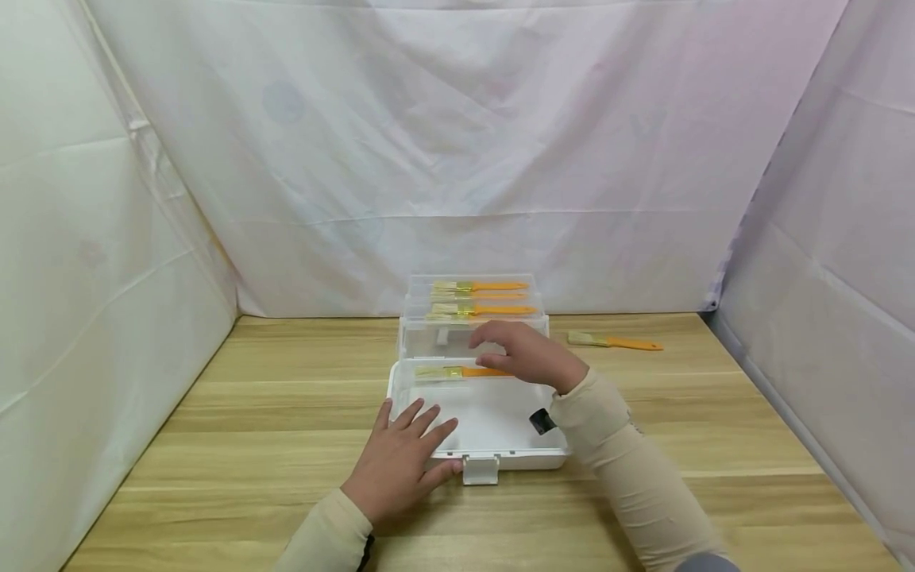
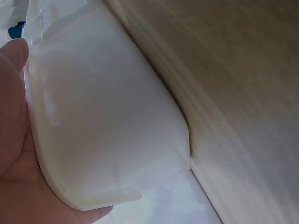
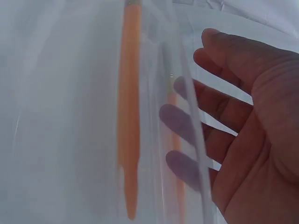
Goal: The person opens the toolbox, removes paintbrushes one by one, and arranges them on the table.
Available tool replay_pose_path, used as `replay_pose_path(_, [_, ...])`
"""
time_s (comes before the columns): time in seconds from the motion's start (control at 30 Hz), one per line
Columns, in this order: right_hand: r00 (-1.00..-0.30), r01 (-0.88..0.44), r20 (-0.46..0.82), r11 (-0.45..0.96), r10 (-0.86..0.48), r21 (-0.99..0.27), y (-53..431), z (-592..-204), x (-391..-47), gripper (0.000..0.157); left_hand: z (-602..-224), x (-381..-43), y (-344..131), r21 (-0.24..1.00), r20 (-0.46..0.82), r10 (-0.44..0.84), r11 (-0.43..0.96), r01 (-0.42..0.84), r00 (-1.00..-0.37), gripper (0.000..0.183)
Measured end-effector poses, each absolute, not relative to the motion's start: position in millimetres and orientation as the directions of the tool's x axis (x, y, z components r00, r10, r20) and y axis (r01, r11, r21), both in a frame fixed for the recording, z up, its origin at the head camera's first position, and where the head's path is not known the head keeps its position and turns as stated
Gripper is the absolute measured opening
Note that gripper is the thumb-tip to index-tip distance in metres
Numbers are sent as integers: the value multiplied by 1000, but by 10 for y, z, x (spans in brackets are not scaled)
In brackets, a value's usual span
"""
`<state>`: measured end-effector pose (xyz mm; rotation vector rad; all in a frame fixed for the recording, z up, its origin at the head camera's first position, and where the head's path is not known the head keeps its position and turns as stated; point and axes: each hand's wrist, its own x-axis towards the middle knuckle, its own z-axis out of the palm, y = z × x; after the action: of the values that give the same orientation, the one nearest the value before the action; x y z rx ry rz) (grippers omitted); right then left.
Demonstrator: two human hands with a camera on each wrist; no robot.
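Note:
A white plastic box (image 1: 493, 461) stands with its front latch toward me. My left hand (image 1: 403, 461) rests on its front left corner, fingers spread over the rim. In the left wrist view the palm lies along the box's outer wall (image 2: 107, 107). Above the box's back part is my right hand (image 1: 525, 352), fingers loosely bent and holding nothing. The right wrist view shows some of its fingertips through a translucent wall (image 3: 194, 107), near an orange handle (image 3: 130, 107). Below the right hand lies a paintbrush (image 1: 443, 372), its handle end hidden.
Behind the box, raised translucent trays (image 1: 422, 310) hold several orange-handled paintbrushes (image 1: 493, 310). Another paintbrush (image 1: 629, 343) lies on the wooden table (image 1: 286, 397) to the right. A small dark piece (image 1: 542, 421) shows beside the right sleeve. White cloth (image 1: 457, 159) encloses the back and sides.

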<state>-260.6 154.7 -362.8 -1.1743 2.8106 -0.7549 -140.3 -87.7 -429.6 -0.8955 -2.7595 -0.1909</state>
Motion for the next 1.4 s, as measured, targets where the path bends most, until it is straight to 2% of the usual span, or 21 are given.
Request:
replay_pose_path(0.53, [-691,-704,190,589,-698,-396,1431,-3858,-2700,23,-4306,-1397,-874,51,264,564,802,595,-783,61])
replay_pose_path(0.87, [-711,-683,180,607,-680,-405,1393,-3873,-2737,25,-4306,-1416,-885,57,273,556,806,590,-785,61])
replay_pose_path(1.2, [-740,-645,137,636,-659,-423,1391,-3887,-2758,10,-4321,-1427,-880,51,273,556,806,589,-785,62])
replay_pose_path(1.4, [-746,-633,133,633,-652,-446,1386,-3893,-2753,8,-4320,-1423,-876,55,269,556,806,589,-786,62])
